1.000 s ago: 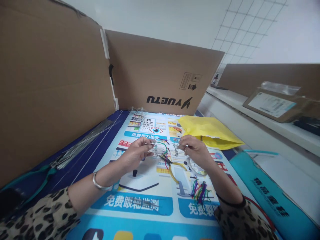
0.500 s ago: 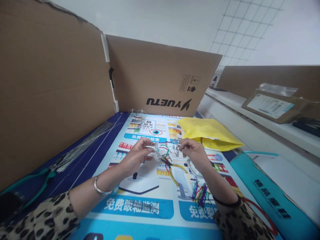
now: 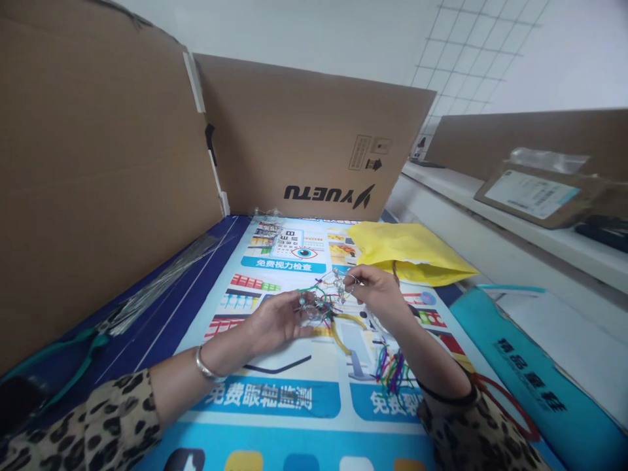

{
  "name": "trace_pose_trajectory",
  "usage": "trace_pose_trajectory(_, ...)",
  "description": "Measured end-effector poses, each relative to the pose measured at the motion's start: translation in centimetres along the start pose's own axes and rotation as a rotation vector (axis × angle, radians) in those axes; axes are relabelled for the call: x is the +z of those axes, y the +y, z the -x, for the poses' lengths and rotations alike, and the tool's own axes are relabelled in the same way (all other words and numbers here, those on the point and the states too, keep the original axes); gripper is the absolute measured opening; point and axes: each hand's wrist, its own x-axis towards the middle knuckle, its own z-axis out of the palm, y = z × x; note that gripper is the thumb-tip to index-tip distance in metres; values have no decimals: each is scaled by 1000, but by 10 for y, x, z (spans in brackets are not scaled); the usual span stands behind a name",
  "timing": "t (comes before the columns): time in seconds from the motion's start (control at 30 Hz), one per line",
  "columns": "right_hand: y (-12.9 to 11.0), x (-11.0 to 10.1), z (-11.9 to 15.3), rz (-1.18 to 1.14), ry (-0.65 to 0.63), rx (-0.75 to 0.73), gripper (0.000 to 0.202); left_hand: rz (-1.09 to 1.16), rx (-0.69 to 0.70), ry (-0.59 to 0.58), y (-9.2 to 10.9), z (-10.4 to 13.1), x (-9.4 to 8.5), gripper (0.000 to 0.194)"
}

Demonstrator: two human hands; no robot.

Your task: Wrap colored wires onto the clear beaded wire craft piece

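Observation:
Between my hands is a bent silver wire piece (image 3: 338, 282) with clear beads and coloured threads. My right hand (image 3: 380, 288) pinches its right part between thumb and fingers. My left hand (image 3: 277, 322) is turned partly palm up, its curled fingers round the left part of the wire piece. Just below and to the right lie pliers with yellow handles (image 3: 339, 337), their jaws partly hidden by the wire and threads. A bundle of multicoloured threads (image 3: 391, 371) lies near my right forearm.
Teal-handled pliers (image 3: 88, 343) and a sheaf of thin wires (image 3: 157, 297) lie at the left. A yellow pouch (image 3: 409, 254) lies behind my right hand. Cardboard panels (image 3: 314, 137) close off the back and left. A teal box (image 3: 530, 373) stands at the right.
My left hand has moved slightly right and down and turned more palm up, bringing its end of the wire piece closer to my right hand. My right hand keeps its pinch.

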Motion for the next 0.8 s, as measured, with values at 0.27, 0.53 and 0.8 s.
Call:
trace_pose_trajectory(0.27, -6, 2, 3, -164, -34, 93, 8, 31, 14, -137, -13, -1, -8, 14)
trace_pose_trajectory(0.53, -1, -3, -1, -183, -43, 82, 8, -32, 13, -208, -13, 4, -7, 23)
trace_pose_trajectory(0.8, -3, -1, 0, -192, -85, 96, 9, -27, -23, -223, -12, 8, -2, 48)
